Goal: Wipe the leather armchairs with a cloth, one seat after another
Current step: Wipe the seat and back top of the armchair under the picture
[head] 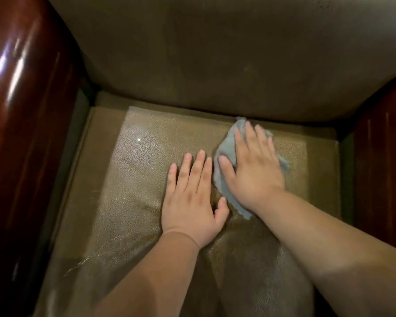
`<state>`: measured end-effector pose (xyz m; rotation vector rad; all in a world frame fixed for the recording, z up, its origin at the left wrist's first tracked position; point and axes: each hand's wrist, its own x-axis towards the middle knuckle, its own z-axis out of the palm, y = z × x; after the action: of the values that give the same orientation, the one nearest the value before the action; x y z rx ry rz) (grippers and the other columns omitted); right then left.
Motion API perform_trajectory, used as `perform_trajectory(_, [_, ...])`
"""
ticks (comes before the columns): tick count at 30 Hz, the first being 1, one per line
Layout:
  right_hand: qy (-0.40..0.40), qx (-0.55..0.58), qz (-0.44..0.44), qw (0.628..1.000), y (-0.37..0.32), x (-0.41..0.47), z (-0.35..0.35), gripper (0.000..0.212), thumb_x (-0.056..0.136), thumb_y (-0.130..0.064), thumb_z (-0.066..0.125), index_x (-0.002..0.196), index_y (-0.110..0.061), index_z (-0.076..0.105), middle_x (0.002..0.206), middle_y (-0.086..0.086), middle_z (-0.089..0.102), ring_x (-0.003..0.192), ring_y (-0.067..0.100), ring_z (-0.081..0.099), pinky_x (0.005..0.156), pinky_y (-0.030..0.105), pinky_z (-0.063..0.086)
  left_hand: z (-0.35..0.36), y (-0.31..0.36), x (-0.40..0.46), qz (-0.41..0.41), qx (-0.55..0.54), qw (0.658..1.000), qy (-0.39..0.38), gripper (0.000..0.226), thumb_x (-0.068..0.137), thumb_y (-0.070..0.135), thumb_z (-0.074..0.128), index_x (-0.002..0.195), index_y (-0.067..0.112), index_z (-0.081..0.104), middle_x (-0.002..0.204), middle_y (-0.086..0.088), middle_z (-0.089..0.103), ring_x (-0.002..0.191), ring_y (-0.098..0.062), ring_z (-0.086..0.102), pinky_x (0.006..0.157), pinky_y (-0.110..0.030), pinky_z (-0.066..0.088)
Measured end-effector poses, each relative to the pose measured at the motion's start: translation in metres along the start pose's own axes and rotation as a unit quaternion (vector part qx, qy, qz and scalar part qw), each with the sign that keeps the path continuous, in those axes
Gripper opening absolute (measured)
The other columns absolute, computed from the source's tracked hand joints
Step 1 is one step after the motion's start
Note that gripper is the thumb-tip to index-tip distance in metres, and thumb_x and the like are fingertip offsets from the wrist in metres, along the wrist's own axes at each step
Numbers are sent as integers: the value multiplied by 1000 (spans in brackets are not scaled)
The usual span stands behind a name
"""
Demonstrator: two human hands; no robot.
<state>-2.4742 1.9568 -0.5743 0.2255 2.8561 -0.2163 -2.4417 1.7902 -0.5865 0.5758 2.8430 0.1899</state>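
I look down into a leather armchair with an olive-brown seat cushion and a padded backrest. A grey-blue cloth lies crumpled on the seat's back right part, close to the backrest. My right hand presses flat on the cloth with straight, spread fingers, covering most of it. My left hand lies flat on the bare leather just left of the cloth, fingers straight, thumb near the cloth's lower edge.
A glossy dark red wooden armrest rises along the left side. Another wooden armrest bounds the right. The seat's left half shines under a light reflection.
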Motion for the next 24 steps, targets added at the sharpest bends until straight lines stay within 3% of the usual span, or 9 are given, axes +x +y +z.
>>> perform_trajectory(2, [-26, -20, -37, 999, 30, -11, -5, 78, 102, -67, 15, 166, -23, 5, 174, 4, -1, 160, 24, -5, 130, 47, 4, -12, 0, -1, -7, -17, 1000, -14, 87, 94, 57, 39, 167, 11, 24, 176, -7, 15, 163, -25, 9, 131, -50, 5])
perform_trajectory(5, [-19, 8, 156, 987, 70, -11, -9, 87, 99, -68, 15, 165, -12, 10, 172, 15, 2, 159, 32, 0, 129, 50, 5, -29, -14, -8, -14, -72, 996, -44, 81, 99, 56, 25, 169, 20, 11, 177, 2, 0, 162, -14, -10, 131, -39, -9])
perform_trajectory(8, [7, 60, 318, 946, 19, 16, -7, 91, 97, -63, 17, 162, 1, 15, 171, 21, 3, 157, 39, 3, 128, 50, 0, -41, -60, -26, -31, -103, 994, -38, 75, 99, 55, 22, 168, 28, 14, 176, 10, 4, 160, -6, -10, 131, -35, -8])
perform_trajectory(10, [-1, 57, 252, 966, -53, 33, -1, 91, 99, -62, 16, 161, 4, 14, 170, 24, 5, 158, 39, 3, 128, 50, -3, -40, -105, -41, -88, -98, 991, 11, 72, 99, 52, 32, 166, 25, 25, 175, 5, 16, 162, -12, 3, 133, -42, 2])
perform_trajectory(12, [-18, 6, 88, 996, -116, 32, 6, 91, 100, -64, 12, 163, 1, 9, 171, 22, 2, 159, 36, -1, 128, 50, -4, -35, -143, -54, -184, -96, 977, 47, 71, 100, 47, 40, 164, 20, 29, 174, -1, 18, 162, -17, 8, 133, -45, 6])
perform_trajectory(14, [-27, -10, -34, 999, -131, 26, 6, 92, 100, -68, 10, 164, -3, 6, 173, 16, 0, 160, 30, -3, 129, 47, -2, -30, -158, -60, -257, -124, 957, 48, 74, 100, 47, 41, 166, 19, 23, 176, 1, 10, 162, -14, 3, 132, -42, 6])
perform_trajectory(16, [-22, -11, -85, 996, -103, 24, -1, 91, 100, -71, 12, 165, -8, 8, 173, 11, 3, 160, 27, 0, 130, 45, 3, -26, -158, -60, -252, -111, 960, 52, 78, 97, 51, 38, 167, 19, 23, 176, 0, 10, 162, -15, 2, 132, -40, 5])
perform_trajectory(20, [3, -31, 25, 999, -37, 25, -6, 91, 98, -68, 14, 160, -2, 26, 166, 19, 26, 155, 32, 20, 129, 48, 16, -19, -159, -59, -236, -91, 964, 78, 83, 92, 52, 37, 165, 13, 29, 175, -5, 16, 162, -20, 7, 132, -43, 9])
perform_trajectory(24, [7, 7, 153, 988, -113, 49, 4, 91, 97, -66, 12, 161, -1, 22, 168, 21, 20, 156, 35, 13, 128, 51, 8, -14, -159, -61, -236, -87, 963, 93, 83, 90, 50, 40, 164, 12, 31, 174, -5, 19, 162, -21, 9, 131, -44, 11])
